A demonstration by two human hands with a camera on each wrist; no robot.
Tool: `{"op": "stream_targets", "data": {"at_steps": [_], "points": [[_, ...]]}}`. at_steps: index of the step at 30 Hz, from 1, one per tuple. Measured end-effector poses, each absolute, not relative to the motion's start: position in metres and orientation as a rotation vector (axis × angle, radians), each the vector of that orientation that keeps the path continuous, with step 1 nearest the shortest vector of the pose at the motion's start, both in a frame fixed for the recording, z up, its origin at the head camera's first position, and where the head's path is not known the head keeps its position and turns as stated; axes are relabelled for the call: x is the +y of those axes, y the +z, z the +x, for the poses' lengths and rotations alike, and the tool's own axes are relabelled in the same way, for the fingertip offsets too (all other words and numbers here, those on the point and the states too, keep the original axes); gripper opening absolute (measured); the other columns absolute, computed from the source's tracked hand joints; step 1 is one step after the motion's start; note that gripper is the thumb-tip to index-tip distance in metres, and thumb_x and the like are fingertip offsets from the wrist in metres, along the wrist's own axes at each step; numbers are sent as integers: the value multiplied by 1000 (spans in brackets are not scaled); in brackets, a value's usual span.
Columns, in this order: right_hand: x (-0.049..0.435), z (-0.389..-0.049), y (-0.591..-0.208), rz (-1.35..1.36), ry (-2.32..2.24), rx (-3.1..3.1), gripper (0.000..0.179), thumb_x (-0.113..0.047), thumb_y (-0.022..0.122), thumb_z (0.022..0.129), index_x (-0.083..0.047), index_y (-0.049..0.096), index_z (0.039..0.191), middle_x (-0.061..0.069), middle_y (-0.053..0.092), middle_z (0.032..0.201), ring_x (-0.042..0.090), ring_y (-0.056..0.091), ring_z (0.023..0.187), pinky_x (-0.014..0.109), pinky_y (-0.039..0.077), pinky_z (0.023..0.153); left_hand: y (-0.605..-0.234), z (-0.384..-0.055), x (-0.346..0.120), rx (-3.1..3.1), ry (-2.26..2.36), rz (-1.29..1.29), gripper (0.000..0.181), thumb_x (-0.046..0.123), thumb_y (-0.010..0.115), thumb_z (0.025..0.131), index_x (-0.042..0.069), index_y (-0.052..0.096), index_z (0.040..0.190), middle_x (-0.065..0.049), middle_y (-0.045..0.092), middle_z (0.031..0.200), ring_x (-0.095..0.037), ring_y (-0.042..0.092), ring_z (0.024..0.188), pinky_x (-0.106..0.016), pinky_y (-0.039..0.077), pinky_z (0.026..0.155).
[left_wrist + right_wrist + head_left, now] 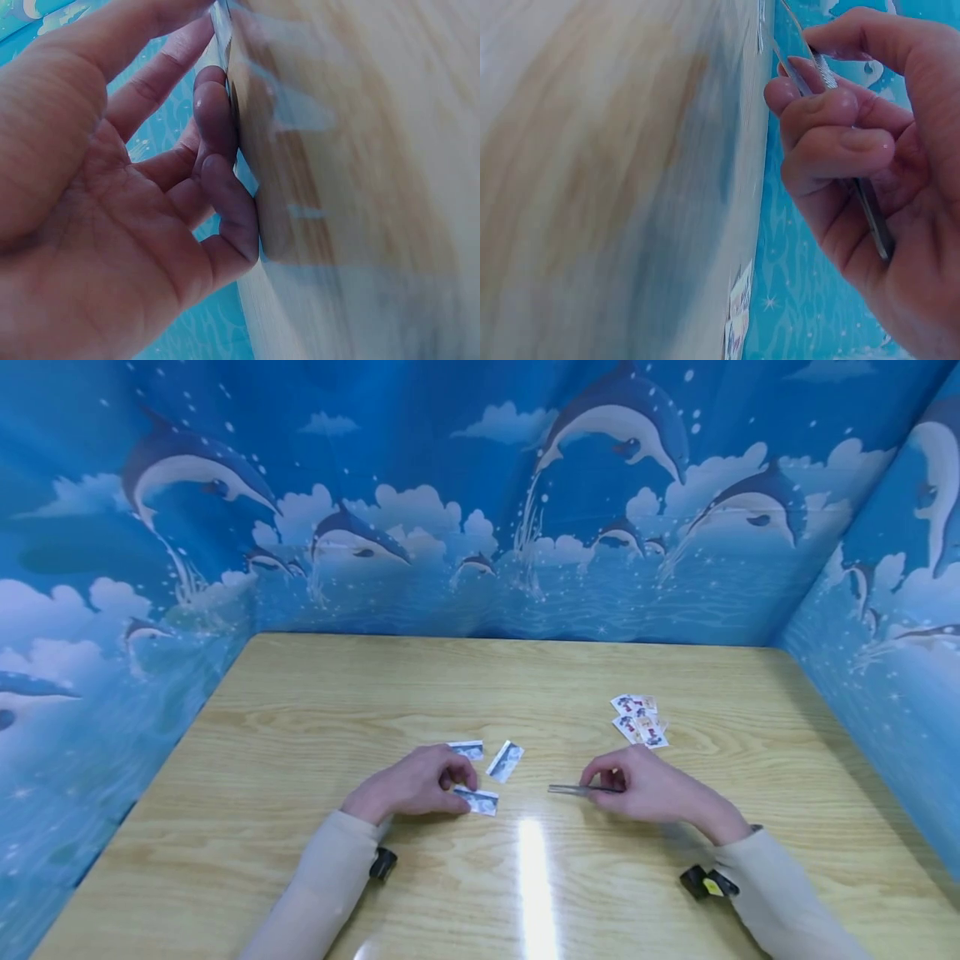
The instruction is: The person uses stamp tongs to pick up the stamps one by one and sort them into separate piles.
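The right hand (pixel 647 785) pinched tweezers (pixel 562 790), their tips toward nine o'clock. The left hand (pixel 420 783), half bent, touched a card (pixel 484 804); whether gripping, I could not tell.

We see the wide, pale, wood-grained table (pixel 375 681) brightly lit in the head view, with a long white streak of glare (pixel 536 885) down its near middle, while both wrist views look dimmer and blur its surface.

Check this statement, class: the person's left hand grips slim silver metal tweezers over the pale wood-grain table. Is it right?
No, the hand is wrong: the right hand grips the slim silver metal tweezers over the pale wood-grain table, as the head view shows.
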State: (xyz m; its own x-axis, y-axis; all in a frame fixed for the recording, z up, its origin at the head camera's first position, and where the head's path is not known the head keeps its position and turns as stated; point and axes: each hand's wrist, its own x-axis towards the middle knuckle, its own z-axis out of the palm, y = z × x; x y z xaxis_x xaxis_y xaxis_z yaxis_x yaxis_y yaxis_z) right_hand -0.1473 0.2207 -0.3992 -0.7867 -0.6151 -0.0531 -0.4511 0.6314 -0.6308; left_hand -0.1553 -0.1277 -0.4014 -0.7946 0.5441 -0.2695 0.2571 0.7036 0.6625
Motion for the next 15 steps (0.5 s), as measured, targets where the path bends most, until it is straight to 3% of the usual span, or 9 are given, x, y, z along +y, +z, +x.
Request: {"op": "stream_targets", "data": {"at_steps": [15], "points": [[191,-148,-400,-941,-868,2480,8,-21,72,93,-19,77,99,-14,61,69,0,49,57,21,44,53,-401,-155,-128,2459,865,620,15,20,83,85,25,72,94,5,63,95,-14,55,88,-30,46,80]]}}
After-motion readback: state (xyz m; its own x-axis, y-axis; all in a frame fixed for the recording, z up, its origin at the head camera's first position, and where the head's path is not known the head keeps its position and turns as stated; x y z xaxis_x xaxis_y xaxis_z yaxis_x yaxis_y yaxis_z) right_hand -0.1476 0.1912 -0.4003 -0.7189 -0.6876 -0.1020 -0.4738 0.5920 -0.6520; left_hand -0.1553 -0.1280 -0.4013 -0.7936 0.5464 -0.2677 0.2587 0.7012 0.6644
